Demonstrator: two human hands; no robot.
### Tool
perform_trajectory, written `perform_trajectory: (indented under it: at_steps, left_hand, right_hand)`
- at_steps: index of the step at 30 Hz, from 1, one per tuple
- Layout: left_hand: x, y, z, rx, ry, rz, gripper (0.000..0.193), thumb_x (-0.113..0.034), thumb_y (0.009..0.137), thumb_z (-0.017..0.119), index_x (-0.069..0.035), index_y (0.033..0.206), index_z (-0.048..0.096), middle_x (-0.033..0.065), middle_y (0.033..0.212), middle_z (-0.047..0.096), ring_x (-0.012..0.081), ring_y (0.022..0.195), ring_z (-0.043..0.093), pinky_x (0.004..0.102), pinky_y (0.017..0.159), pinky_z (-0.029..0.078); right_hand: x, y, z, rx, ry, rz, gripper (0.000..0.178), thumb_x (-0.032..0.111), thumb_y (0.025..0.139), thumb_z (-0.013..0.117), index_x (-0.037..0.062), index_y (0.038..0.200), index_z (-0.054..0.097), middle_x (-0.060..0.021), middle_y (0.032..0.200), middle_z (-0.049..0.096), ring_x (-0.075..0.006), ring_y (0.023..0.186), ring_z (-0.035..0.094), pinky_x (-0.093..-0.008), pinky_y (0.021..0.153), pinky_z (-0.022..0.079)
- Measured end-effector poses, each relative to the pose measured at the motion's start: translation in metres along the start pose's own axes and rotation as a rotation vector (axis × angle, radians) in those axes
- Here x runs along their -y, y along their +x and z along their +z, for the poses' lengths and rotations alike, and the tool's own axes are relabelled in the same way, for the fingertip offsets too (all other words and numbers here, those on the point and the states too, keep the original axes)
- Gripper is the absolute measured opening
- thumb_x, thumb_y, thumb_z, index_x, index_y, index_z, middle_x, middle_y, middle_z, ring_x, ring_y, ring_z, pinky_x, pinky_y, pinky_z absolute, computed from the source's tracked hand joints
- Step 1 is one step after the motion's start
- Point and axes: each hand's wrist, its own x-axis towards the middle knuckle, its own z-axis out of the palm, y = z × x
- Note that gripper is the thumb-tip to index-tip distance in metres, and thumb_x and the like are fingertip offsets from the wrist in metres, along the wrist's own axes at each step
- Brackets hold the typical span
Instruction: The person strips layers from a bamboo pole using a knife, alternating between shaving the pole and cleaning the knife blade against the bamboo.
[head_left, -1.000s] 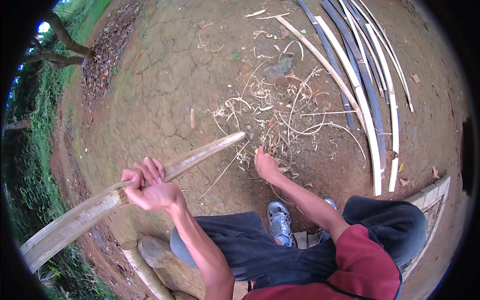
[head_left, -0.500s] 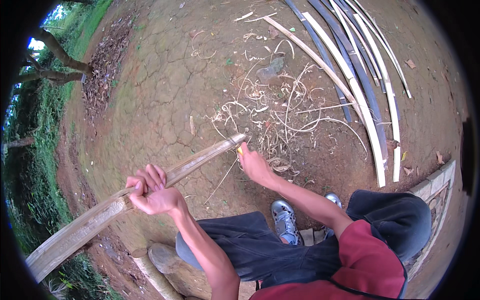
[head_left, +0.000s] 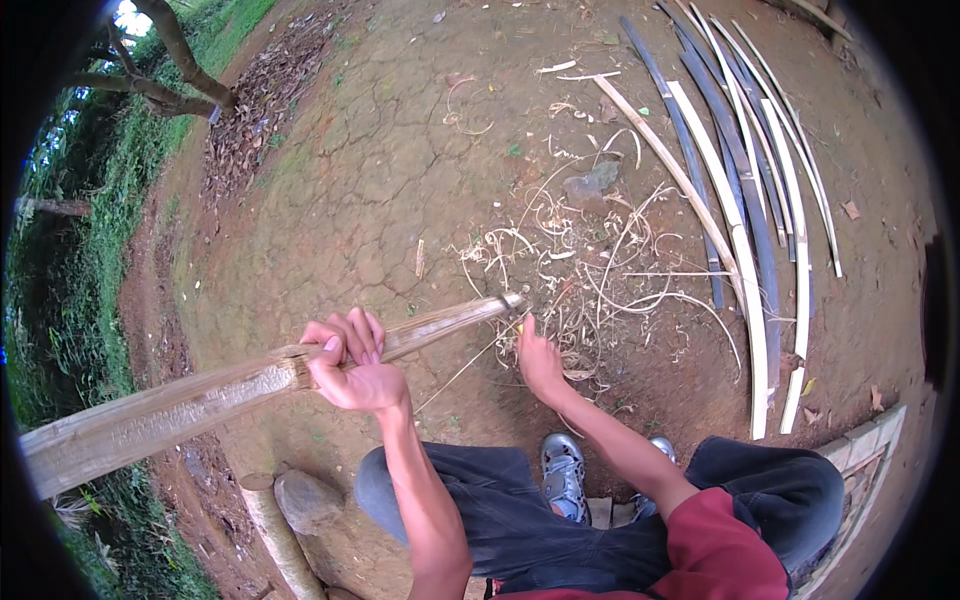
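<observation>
A long split-bamboo piece (head_left: 190,400) slants from the left rim up toward the middle, its narrow end above curled shavings. My left hand (head_left: 355,362) is closed around it beside a node. At the far end, my right hand (head_left: 541,362) is closed on a small knife (head_left: 520,328); only a bit of yellow shows at the fingers, and the rest of the handle is hidden. What looks like its dark blade lies across the bamboo close to the tip.
Several bamboo strips (head_left: 745,240), pale and dark, lie on the right. Shavings (head_left: 590,270) and a grey stone (head_left: 592,182) cover the ground ahead. A cut log (head_left: 280,540) and a rounded stone (head_left: 305,502) sit at lower left, near my knee. A low block edging (head_left: 865,450) runs at right.
The whole view has shifted, so the scene sits lower and further right. The dark blade is nearer the bamboo's tip than before. Both hands keep their hold.
</observation>
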Motion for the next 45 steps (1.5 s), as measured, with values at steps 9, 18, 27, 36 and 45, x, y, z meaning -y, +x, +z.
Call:
perform_trajectory:
  at_steps: [9, 18, 27, 36, 45]
  left_hand:
    - [-0.017, 0.032, -0.024, 0.403, 0.036, -0.270, 0.011, -0.017, 0.071, 0.042, -0.007, 0.074, 0.041, 0.0055, 0.052, 0.036, 0.0169, 0.049, 0.039, 0.0365, 0.067, 0.042]
    - [-0.012, 0.020, -0.031, 0.360, -0.039, -0.234, 0.027, -0.018, 0.061, 0.045, 0.000, 0.081, 0.047, 0.0284, 0.081, 0.061, 0.0367, 0.075, 0.059, 0.0564, 0.091, 0.040]
    - [-0.005, 0.006, -0.029, 0.320, -0.016, -0.092, 0.030, -0.011, 0.058, 0.039, 0.009, 0.073, 0.055, 0.0328, 0.075, 0.058, 0.0323, 0.049, 0.051, 0.0466, 0.069, 0.049]
    - [0.000, 0.003, -0.016, 0.172, -0.037, -0.093, 0.018, -0.010, 0.058, 0.042, 0.001, 0.069, 0.049, 0.0226, 0.071, 0.057, 0.0190, 0.046, 0.038, 0.0315, 0.052, 0.039]
    - [-0.004, -0.024, 0.011, 0.075, -0.122, -0.025, 0.013, -0.003, 0.058, 0.040, -0.010, 0.063, 0.030, 0.0006, 0.053, 0.025, 0.0100, 0.046, 0.022, 0.0243, 0.046, 0.021]
  right_hand:
    - [-0.022, 0.014, -0.042, 0.026, -0.043, -0.066, 0.023, 0.013, 0.089, 0.050, -0.0065, 0.101, 0.049, -0.0277, 0.074, 0.062, -0.0454, 0.072, 0.063, -0.0521, 0.066, 0.050]
    - [0.015, 0.004, -0.096, 0.064, 0.257, 0.022, 0.029, 0.009, 0.092, 0.049, -0.0076, 0.115, 0.047, -0.0178, 0.066, 0.061, -0.0291, 0.056, 0.063, -0.0386, 0.049, 0.051]
    - [0.063, -0.050, -0.073, 0.051, -0.005, -0.184, 0.023, 0.004, 0.091, 0.044, -0.0087, 0.110, 0.044, -0.0199, 0.065, 0.061, -0.0349, 0.058, 0.063, -0.0451, 0.051, 0.051]
    - [0.061, -0.065, -0.090, 0.120, 0.124, -0.239, 0.027, 0.002, 0.088, 0.043, -0.0129, 0.111, 0.044, -0.0208, 0.067, 0.060, -0.0340, 0.063, 0.063, -0.0464, 0.051, 0.047]
    - [0.041, -0.043, -0.062, 0.109, 0.151, -0.152, 0.034, 0.001, 0.088, 0.045, -0.0173, 0.116, 0.039, -0.0157, 0.054, 0.055, -0.0313, 0.045, 0.056, -0.0408, 0.042, 0.046]
